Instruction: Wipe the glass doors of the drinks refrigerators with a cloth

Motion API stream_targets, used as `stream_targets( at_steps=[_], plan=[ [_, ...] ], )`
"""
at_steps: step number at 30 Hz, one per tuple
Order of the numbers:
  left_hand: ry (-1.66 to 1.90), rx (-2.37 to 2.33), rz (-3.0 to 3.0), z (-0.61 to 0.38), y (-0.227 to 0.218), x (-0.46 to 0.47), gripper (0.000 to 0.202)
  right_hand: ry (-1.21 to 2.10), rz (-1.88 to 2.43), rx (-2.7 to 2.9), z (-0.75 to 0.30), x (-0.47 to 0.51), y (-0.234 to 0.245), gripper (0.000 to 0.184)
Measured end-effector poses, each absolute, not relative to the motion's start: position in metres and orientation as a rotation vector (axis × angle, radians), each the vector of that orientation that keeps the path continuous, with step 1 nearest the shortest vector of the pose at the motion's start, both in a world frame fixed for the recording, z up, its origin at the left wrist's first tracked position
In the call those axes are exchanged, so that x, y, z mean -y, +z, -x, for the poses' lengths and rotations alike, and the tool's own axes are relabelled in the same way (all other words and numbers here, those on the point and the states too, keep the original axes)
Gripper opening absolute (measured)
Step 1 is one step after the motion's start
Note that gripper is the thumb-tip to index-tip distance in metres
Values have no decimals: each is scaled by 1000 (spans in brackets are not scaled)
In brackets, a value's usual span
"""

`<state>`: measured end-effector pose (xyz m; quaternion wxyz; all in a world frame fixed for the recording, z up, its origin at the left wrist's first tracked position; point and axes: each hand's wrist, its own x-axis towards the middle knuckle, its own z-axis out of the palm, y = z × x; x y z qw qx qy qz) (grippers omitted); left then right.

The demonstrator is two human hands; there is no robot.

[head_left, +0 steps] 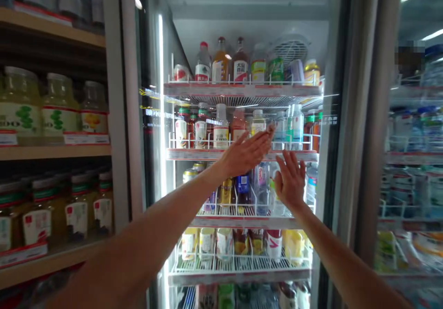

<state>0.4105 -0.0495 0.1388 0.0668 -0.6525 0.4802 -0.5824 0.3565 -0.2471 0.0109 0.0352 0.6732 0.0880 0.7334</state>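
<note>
My left hand stretches forward with its fingers straight and close together, holding nothing. Its fingertips overlap the second shelf of a lit drinks fridge, in front of a bottle with a yellow label. To its right, my right hand is raised with fingers apart, also holding nothing. It lies in front of the third shelf, partly covering a clear bottle. Light reflections show across the fridge front, which suggests glass before the bottles. Whether either hand touches the glass, I cannot tell.
On the left, wooden shelves hold rows of jars and bottles, such as a yellowish jar. Tall metal frames border the fridge. Beyond the right frame stand more chilled drinks. Wire racks carry several bottles inside.
</note>
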Motion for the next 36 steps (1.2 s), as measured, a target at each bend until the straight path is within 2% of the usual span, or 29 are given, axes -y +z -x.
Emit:
stream_targets(
  at_steps=[2, 6, 12, 14, 18, 21, 24, 26, 29, 31, 34, 36],
  plan=[
    [-1758, -1430, 1980, -409, 140, 49, 48, 2250, -2082, -281, -357, 248, 10, 59],
    [-2112, -1132, 2281, -409, 145, 53, 54, 2250, -2118, -277, -357, 251, 6, 60],
    [-1894, -1315, 2251, -397, 111, 81, 60, 2309, -2168, -538, -348, 223, 38, 61],
    [-1889, -1296, 2264, -398, 103, 69, 65, 2259, -2221, -625, -353, 197, 59, 59],
    [-2007, -1133, 2270, -409, 80, 12, 80, 2162, -2353, -354, -371, 154, 91, 48],
    [-2115, -999, 2235, -419, 55, -24, 77, 2131, -2309, -294, -374, 173, 95, 42],
    [-2141, -969, 2191, -424, 37, -34, 73, 2288, -2192, -181, -361, 244, 89, 43],
    [-2144, -969, 2182, -425, 34, -32, 73, 2529, -2071, 49, -352, 290, 85, 47],
    [-2166, -972, 2183, -425, 35, -27, 75, 2773, -1936, 293, -351, 294, 80, 50],
    [-2170, -989, 2198, -424, 37, -27, 75, 2613, -2027, 50, -358, 254, 70, 53],
    [-2166, -1035, 2231, -423, 36, -29, 74, 2078, -2097, -472, -363, 201, 48, 57],
    [-2151, -1061, 2246, -424, 35, -31, 73, 1937, -2095, -479, -359, 206, 38, 56]
  ],
)
